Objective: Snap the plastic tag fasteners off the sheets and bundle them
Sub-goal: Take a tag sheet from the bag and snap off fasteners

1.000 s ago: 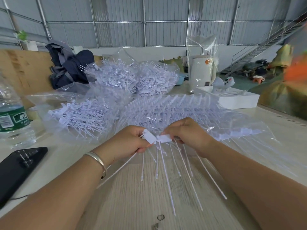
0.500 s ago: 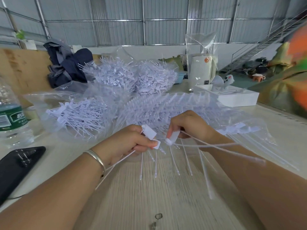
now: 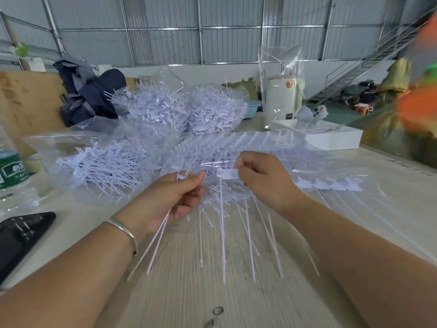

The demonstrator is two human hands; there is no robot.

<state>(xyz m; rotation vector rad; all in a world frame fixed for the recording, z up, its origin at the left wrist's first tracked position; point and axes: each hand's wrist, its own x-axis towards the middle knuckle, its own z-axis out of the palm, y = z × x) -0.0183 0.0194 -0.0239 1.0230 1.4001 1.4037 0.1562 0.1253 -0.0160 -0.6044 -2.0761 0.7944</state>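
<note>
Over table (image 3: 179, 301), two hands (image 3: 165, 200) (image 3: 267, 178), fasteners (image 3: 222, 233)

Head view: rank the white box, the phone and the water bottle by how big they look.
1. White box
2. Phone and water bottle: too close to call. Both are cut off by the frame's left edge and sit nearer the camera than the box.

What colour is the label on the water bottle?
Green, with white writing, on the water bottle at the left edge of the head view.
</note>
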